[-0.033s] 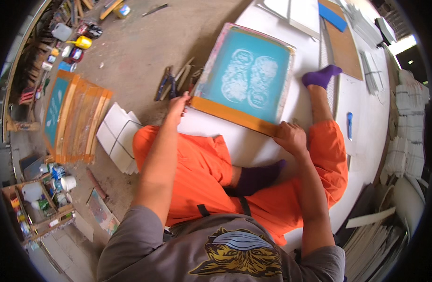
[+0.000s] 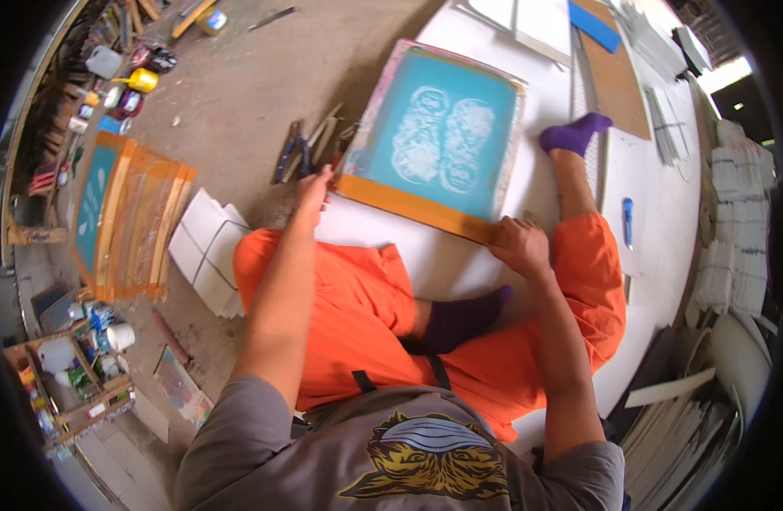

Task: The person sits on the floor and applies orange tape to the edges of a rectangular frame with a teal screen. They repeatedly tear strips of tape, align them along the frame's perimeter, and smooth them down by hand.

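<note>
A screen-printing frame (image 2: 447,128) lies on the white surface in front of me. Its teal mesh carries two pale, rounded, sole-like patterns side by side, and brown tape covers the near edge. At the near left corner my left hand (image 2: 313,192) is closed, its fingers against the frame's side. My right hand (image 2: 522,244) grips the near right corner, fingers curled over the taped edge. Pliers (image 2: 287,155) and other hand tools lie on the floor just beyond my left hand. My orange-trousered legs are spread on either side of the near edge.
More taped screen frames (image 2: 144,221) stand at the left, beside a tied bundle of white sheets (image 2: 206,247). A wooden crate (image 2: 68,383) holds bottles and tubs. On the right are a blue cutter (image 2: 628,223), a brown board (image 2: 615,85) and stacked white sheets (image 2: 736,230).
The whole view has shifted slightly to the left. Both hands keep their places at the frame's near corners.
</note>
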The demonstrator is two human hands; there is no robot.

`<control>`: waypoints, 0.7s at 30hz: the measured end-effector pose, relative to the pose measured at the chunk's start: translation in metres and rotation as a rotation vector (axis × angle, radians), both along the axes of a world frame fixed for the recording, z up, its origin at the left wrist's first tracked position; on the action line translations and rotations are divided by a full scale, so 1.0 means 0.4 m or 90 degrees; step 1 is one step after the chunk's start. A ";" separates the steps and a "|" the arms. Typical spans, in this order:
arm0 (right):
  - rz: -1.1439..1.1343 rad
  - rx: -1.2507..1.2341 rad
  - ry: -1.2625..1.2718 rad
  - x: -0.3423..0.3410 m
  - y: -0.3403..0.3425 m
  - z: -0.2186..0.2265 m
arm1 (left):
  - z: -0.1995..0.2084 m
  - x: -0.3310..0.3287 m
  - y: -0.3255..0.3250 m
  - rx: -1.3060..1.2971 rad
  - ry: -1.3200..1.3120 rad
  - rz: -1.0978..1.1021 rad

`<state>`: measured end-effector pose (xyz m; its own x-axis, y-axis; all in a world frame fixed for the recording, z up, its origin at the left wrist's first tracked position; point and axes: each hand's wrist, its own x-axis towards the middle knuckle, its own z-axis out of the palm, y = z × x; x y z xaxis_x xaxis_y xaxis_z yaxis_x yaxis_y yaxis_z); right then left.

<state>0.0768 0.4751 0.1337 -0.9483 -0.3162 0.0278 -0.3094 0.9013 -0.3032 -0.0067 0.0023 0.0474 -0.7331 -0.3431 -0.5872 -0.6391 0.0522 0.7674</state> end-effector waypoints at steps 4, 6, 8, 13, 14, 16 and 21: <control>-0.026 0.054 0.031 0.017 0.025 0.000 | 0.087 0.044 0.160 -0.574 0.411 -0.197; -0.035 0.055 0.022 0.023 0.027 0.005 | 0.138 0.087 0.246 -0.580 0.460 -0.375; -0.043 0.031 -0.007 0.028 0.029 0.005 | 0.141 0.148 0.337 -0.614 0.446 -0.565; -0.047 -0.012 -0.008 0.029 0.033 0.016 | 0.110 0.224 0.519 -0.562 0.498 -0.777; -0.056 -0.024 0.001 0.031 0.037 0.015 | 0.104 0.223 0.545 -0.570 0.498 -0.797; -0.069 -0.040 -0.009 0.033 0.048 0.009 | 0.094 0.213 0.590 -0.584 0.498 -0.834; -0.060 -0.049 -0.045 0.031 0.068 -0.007 | 0.066 0.209 0.655 -0.601 0.533 -0.872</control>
<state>0.0892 0.5023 0.1310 -0.9743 -0.2246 -0.0188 -0.1996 0.8986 -0.3907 0.0768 0.2644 0.0736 -0.7075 0.7057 0.0361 0.6925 0.6823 0.2341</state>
